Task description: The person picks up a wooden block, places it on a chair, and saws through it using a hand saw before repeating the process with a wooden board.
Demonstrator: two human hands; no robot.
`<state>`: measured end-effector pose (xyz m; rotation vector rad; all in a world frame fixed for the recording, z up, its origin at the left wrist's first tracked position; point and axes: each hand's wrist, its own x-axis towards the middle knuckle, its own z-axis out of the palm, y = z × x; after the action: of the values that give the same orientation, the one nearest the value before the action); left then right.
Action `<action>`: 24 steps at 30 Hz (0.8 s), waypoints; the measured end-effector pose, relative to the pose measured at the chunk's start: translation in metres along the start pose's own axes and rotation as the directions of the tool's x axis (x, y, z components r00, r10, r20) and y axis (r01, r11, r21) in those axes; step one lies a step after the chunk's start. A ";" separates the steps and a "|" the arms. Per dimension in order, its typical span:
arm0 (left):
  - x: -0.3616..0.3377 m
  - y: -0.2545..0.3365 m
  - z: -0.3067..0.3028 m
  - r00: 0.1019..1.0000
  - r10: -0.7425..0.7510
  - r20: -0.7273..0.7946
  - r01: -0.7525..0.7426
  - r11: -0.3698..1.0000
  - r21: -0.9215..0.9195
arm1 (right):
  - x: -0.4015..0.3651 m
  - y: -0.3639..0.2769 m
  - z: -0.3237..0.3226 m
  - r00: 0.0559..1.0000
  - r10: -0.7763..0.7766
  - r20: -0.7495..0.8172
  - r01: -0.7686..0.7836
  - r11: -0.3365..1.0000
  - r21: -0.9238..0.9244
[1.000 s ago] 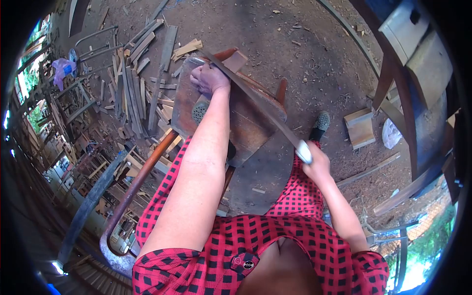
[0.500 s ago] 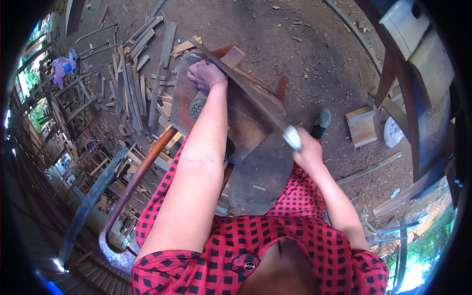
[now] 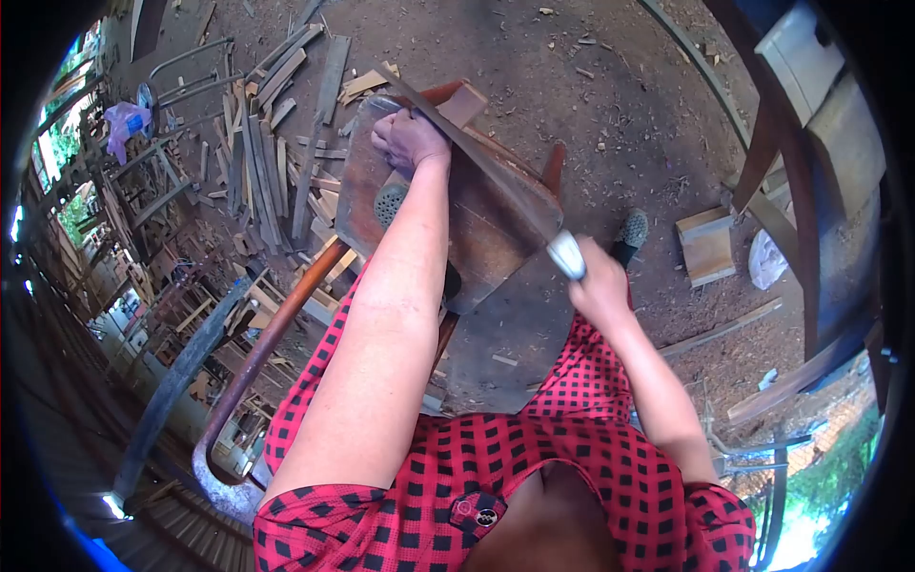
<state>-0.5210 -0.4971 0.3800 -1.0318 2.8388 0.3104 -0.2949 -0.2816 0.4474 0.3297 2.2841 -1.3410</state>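
Note:
A hand saw is in my right hand [image 3: 602,284], whose fingers wrap round its pale handle [image 3: 566,255]. The saw blade [image 3: 481,157] slants up and left across a worn wooden seat [image 3: 496,250]. Beside the blade's far part, my left hand [image 3: 412,140] is closed and pressed down on a piece of wood [image 3: 464,105], whose end sticks out beyond the blade. My left fingers are partly hidden, as is most of the wood. A speckled shoe [image 3: 389,204] rests on the seat beside my left forearm.
Loose wood strips [image 3: 257,172] lie piled at the left. A curved brown rail [image 3: 286,319] rises near my left leg. My other shoe [image 3: 632,229] stands on the dirt floor. At the right are a small wooden box [image 3: 705,246], a plastic bag [image 3: 765,259] and dark furniture frames [image 3: 810,191].
The saw and my right hand have shifted slightly up and left against the seat. My left hand keeps its place on the wood. The whole view has moved a little.

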 end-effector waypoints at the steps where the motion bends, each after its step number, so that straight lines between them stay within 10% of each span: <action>1: 0.000 0.001 0.000 1.000 -0.009 0.001 0.009 1.000 -0.011 | -0.036 0.019 -0.002 0.998 -0.001 -0.059 -0.001 0.999 -0.033; 11: 0.007 -0.003 0.006 0.997 -0.014 -0.080 0.009 0.998 -0.067 | 0.062 -0.002 0.028 0.999 -0.033 0.036 0.035 0.998 -0.060; 18: 0.002 -0.001 -0.004 0.999 0.038 0.001 -0.038 0.998 0.050 | -0.101 0.070 -0.023 0.998 0.061 -0.025 -0.061 0.998 -0.017; 24: -0.003 0.003 -0.007 1.000 0.009 0.012 -0.009 1.000 0.004 | 0.012 0.030 0.012 0.999 -0.011 0.033 0.011 1.000 -0.002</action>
<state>-0.5209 -0.4950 0.3874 -1.0135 2.8335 0.3108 -0.2894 -0.2777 0.4135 0.2927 2.2629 -1.3391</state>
